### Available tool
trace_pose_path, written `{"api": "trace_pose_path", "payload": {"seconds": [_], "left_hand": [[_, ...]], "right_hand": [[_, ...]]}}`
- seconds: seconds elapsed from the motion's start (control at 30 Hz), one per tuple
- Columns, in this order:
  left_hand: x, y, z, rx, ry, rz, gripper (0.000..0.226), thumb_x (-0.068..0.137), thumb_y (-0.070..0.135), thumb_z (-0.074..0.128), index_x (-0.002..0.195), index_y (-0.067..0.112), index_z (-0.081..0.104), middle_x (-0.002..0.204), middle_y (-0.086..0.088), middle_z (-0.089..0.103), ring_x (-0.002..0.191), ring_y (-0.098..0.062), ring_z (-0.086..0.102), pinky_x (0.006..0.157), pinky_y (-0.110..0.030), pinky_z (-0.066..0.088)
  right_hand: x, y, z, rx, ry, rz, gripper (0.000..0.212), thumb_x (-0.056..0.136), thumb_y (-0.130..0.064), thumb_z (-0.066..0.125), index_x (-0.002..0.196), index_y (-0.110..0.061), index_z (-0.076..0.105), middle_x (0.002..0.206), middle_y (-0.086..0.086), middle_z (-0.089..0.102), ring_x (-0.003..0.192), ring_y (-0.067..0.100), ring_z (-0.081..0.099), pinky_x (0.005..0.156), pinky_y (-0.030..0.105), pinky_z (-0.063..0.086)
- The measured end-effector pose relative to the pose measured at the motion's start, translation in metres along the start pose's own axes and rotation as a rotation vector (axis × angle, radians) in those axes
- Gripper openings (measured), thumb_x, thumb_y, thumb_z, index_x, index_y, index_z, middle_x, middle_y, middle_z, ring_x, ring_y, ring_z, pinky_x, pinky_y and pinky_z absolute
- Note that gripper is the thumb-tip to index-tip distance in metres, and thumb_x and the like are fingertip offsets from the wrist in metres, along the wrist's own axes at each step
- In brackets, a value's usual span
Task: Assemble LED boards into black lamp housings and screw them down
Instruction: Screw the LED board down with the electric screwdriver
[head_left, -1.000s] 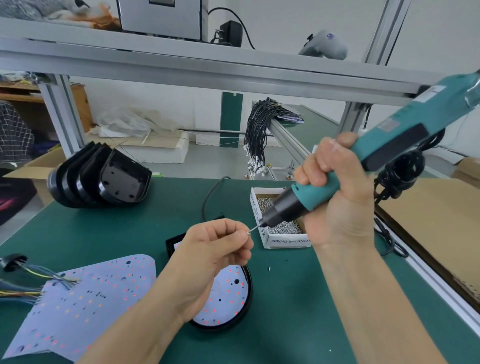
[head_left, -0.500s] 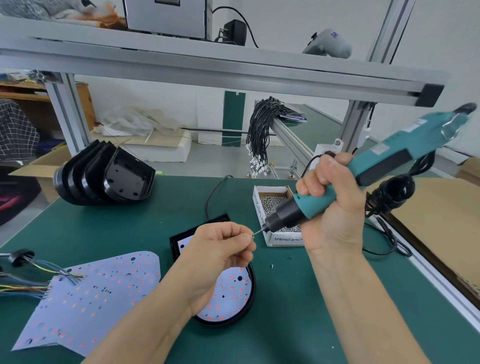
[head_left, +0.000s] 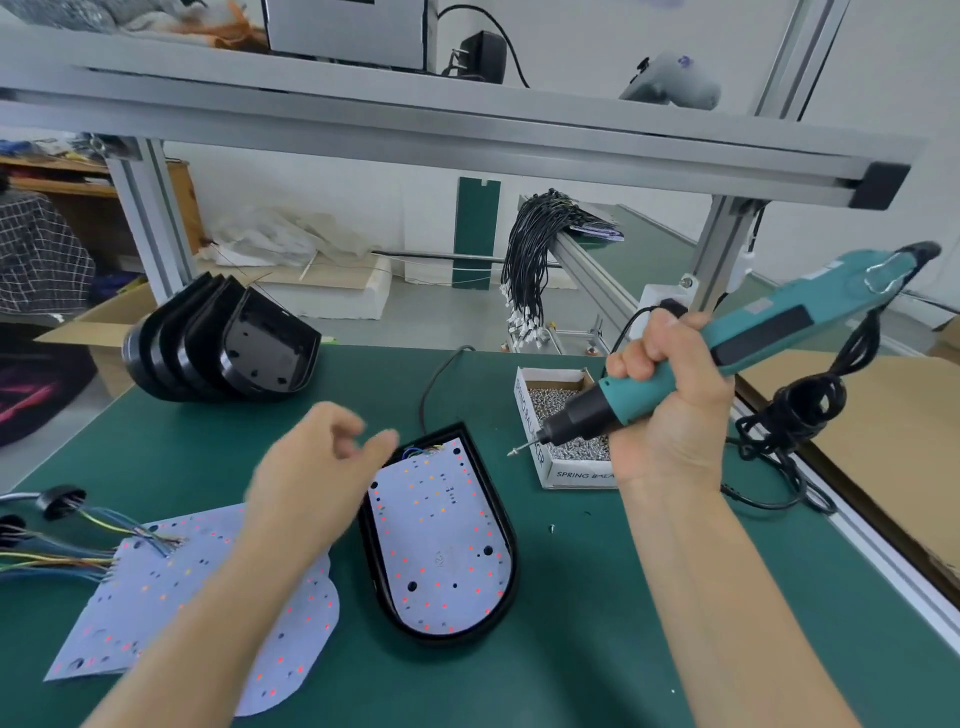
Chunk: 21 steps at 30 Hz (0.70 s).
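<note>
A black lamp housing (head_left: 506, 597) lies on the green table with a white LED board (head_left: 441, 540) seated inside it. My right hand (head_left: 670, 410) grips a teal electric screwdriver (head_left: 753, 338) above the table, its bit pointing down-left. A small screw (head_left: 514, 452) sits on the bit tip. My left hand (head_left: 311, 467) hovers left of the housing's top end, blurred, fingers loosely spread and holding nothing.
A white box of screws (head_left: 545, 462) stands right of the housing. Loose LED boards (head_left: 156, 613) with coloured wires (head_left: 62, 556) lie at the left. Stacked black housings (head_left: 223, 343) sit at the back left. The driver's black cable (head_left: 795, 415) coils at the right. One stray screw (head_left: 552, 528) lies on the mat.
My left hand let go of the screw, left it on the bit tip and drew back to the left. The view tilted down, uncovering the housing and board.
</note>
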<state>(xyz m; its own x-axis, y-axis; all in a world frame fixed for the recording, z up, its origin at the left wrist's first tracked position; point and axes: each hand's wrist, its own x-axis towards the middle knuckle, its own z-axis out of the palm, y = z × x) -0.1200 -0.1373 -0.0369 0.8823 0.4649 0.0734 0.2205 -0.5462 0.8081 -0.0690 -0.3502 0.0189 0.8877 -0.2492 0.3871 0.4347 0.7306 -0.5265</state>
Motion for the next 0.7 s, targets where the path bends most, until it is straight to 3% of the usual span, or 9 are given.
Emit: {"api": "trace_pose_path", "payload": {"seconds": [0.07, 0.1, 0.17, 0.23, 0.33, 0.43, 0.5, 0.57, 0.7], "left_hand": [[0.014, -0.02, -0.004, 0.432, -0.078, -0.084, 0.049, 0.082, 0.063, 0.055, 0.094, 0.016, 0.055, 0.085, 0.003, 0.059, 0.087, -0.027, 0.06, 0.071, -0.031, 0.04], [0.017, -0.027, -0.001, 0.482, -0.163, -0.12, 0.056, 0.08, 0.068, 0.054, 0.085, 0.012, 0.054, 0.077, 0.0, 0.057, 0.08, -0.028, 0.061, 0.069, -0.031, 0.041], [0.019, -0.031, 0.013, 0.412, -0.258, -0.137, 0.061, 0.076, 0.071, 0.057, 0.066, 0.013, 0.04, 0.062, 0.0, 0.049, 0.061, -0.025, 0.052, 0.063, -0.029, 0.039], [0.019, -0.028, 0.027, 0.362, -0.239, -0.121, 0.063, 0.072, 0.072, 0.062, 0.061, 0.016, 0.034, 0.055, 0.002, 0.043, 0.053, -0.021, 0.046, 0.057, -0.028, 0.035], [0.021, -0.021, 0.039, 0.315, -0.179, -0.163, 0.061, 0.065, 0.068, 0.07, 0.068, 0.013, 0.043, 0.062, -0.001, 0.052, 0.06, -0.021, 0.053, 0.056, -0.028, 0.032], [0.021, -0.019, 0.048, -0.018, -0.218, -0.265, 0.057, 0.052, 0.047, 0.084, 0.068, 0.003, 0.051, 0.064, -0.004, 0.055, 0.06, -0.024, 0.052, 0.058, -0.03, 0.038], [0.021, -0.016, 0.051, -0.21, -0.226, -0.312, 0.048, 0.041, 0.034, 0.081, 0.066, -0.002, 0.061, 0.063, -0.007, 0.063, 0.061, -0.026, 0.059, 0.061, -0.032, 0.045], [0.023, -0.015, 0.054, -0.303, -0.231, -0.353, 0.038, 0.044, 0.022, 0.084, 0.062, 0.004, 0.056, 0.061, -0.006, 0.057, 0.057, -0.023, 0.052, 0.056, -0.027, 0.037], [0.029, -0.02, 0.058, -0.433, -0.251, -0.422, 0.029, 0.065, 0.003, 0.083, 0.069, 0.003, 0.054, 0.076, -0.011, 0.057, 0.065, -0.023, 0.051, 0.054, -0.026, 0.033]], "right_hand": [[0.0, 0.006, 0.0, -0.041, -0.01, 0.003, 0.035, 0.077, 0.001, 0.057, 0.056, -0.026, 0.049, 0.053, -0.007, 0.042, 0.043, 0.008, 0.04, 0.051, 0.02, 0.041], [0.0, 0.009, 0.0, -0.058, -0.015, 0.01, 0.034, 0.076, 0.0, 0.058, 0.054, -0.026, 0.051, 0.052, -0.007, 0.042, 0.043, 0.008, 0.04, 0.051, 0.02, 0.041], [0.0, 0.018, 0.001, -0.083, -0.013, 0.022, 0.033, 0.074, 0.0, 0.06, 0.055, -0.026, 0.051, 0.051, -0.006, 0.043, 0.043, 0.009, 0.04, 0.05, 0.021, 0.041], [0.002, 0.025, -0.001, -0.106, -0.005, 0.03, 0.035, 0.076, 0.003, 0.061, 0.057, -0.025, 0.051, 0.052, -0.005, 0.043, 0.043, 0.01, 0.041, 0.049, 0.021, 0.041], [0.007, 0.035, -0.003, -0.146, 0.015, 0.039, 0.038, 0.083, 0.011, 0.058, 0.063, -0.021, 0.05, 0.051, -0.005, 0.045, 0.042, 0.01, 0.041, 0.048, 0.022, 0.041], [0.014, 0.044, -0.008, -0.186, 0.001, 0.036, 0.041, 0.084, 0.013, 0.057, 0.061, -0.021, 0.051, 0.053, -0.005, 0.048, 0.042, 0.01, 0.042, 0.049, 0.022, 0.042], [0.017, 0.049, -0.011, -0.203, -0.02, 0.041, 0.046, 0.084, 0.012, 0.058, 0.055, -0.024, 0.054, 0.053, -0.006, 0.048, 0.042, 0.009, 0.042, 0.049, 0.021, 0.042], [0.019, 0.053, -0.015, -0.214, -0.026, 0.055, 0.043, 0.082, 0.012, 0.06, 0.057, -0.023, 0.054, 0.054, -0.005, 0.047, 0.042, 0.01, 0.042, 0.049, 0.022, 0.043], [0.021, 0.063, -0.023, -0.278, -0.033, 0.054, 0.039, 0.081, 0.01, 0.061, 0.06, -0.022, 0.055, 0.055, -0.004, 0.048, 0.043, 0.012, 0.042, 0.05, 0.024, 0.041]]}}
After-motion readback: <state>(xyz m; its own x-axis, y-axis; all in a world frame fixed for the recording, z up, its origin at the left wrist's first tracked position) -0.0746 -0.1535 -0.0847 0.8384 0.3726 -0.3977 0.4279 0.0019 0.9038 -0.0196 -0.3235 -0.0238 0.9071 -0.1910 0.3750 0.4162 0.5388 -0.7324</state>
